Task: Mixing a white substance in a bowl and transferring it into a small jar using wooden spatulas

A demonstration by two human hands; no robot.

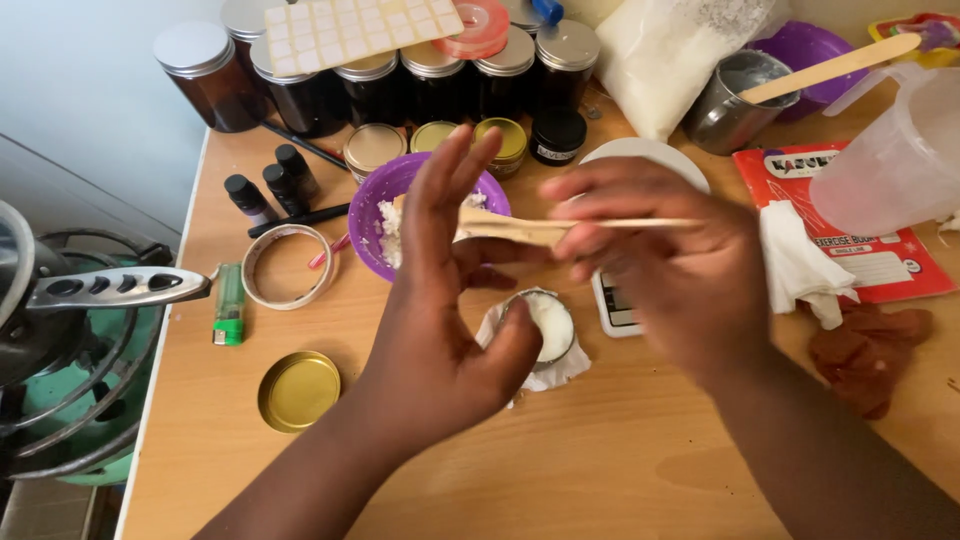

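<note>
My right hand (670, 270) grips a thin wooden stick (560, 228) that lies level across the middle of the view. My left hand (440, 300) is open, fingers spread upward, its palm beside the stick's left end. Below both hands a small round tin of white wax (552, 325) rests on a piece of white paper. Behind my left hand stands a purple bowl (375, 215) holding white flakes. A small digital scale (612, 305) shows partly under my right hand.
Dark jars with silver lids (200, 75) line the back. A gold lid (298, 390), green lighter (229, 305), tape ring (290, 265), small black bottles (270, 185), a metal cup with a wooden stick (735, 100), a clear plastic jug (900, 150) and a red booklet (880, 260) lie around.
</note>
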